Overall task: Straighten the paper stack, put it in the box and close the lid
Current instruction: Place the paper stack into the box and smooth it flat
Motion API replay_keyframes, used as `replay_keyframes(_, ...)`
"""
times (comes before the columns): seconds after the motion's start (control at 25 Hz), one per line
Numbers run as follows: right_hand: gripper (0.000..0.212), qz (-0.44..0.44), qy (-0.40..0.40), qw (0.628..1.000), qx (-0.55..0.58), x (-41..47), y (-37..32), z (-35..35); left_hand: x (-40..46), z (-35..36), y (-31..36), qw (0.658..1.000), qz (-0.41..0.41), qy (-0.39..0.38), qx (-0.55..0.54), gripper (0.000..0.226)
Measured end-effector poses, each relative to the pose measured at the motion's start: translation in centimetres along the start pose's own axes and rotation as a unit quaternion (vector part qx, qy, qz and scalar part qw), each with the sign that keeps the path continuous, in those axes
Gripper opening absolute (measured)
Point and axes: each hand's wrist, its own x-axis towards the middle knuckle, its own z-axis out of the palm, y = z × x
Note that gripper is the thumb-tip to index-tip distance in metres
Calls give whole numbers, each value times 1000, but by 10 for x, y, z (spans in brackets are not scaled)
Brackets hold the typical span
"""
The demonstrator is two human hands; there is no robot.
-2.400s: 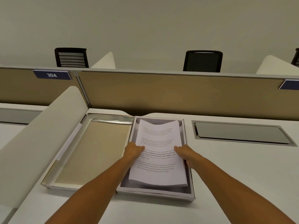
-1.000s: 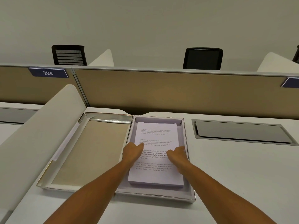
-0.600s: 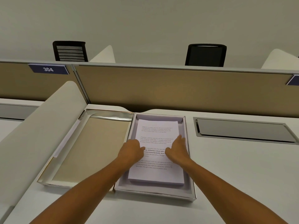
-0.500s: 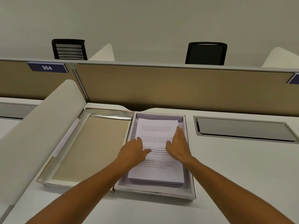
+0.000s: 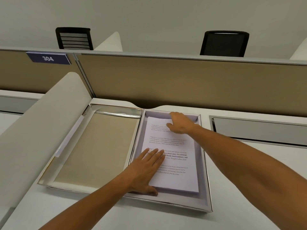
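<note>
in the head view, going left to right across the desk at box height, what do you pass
white divider → open lid lying flat → left hand on the near left of the paper stack → right wall of the box → right forearm → grey recessed panel in the desk

view: head-worn, single | faces: forward and down across desk [image 5: 249,163] toward partition [image 5: 182,83] | range: close, arm's reach

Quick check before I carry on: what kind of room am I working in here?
Most likely an open-plan office. A tan desk partition carries a numbered plate reading 304, black office chairs stand behind it, and the white desk has a cable hatch.
</note>
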Motion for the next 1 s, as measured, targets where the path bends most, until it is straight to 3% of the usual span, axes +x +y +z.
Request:
replay_keyframes(0.2,63,-1,-55,998,-35,29,2,15,-1,10,-4,999,15,29,7,109)
replay_keyframes(0.44,75,8,-52,998,-32,42,5,25,-2,14,-6,999,18,33,-13,100)
replay_keyframes(0.72,73,12,-13,999,-35,44,6,36,0,13,-6,999,14,31,-32,100)
replay_keyframes(1.0,73,2,-52,997,-54,44,6,27,3,-1,-5,995,-20,-4,-102,112)
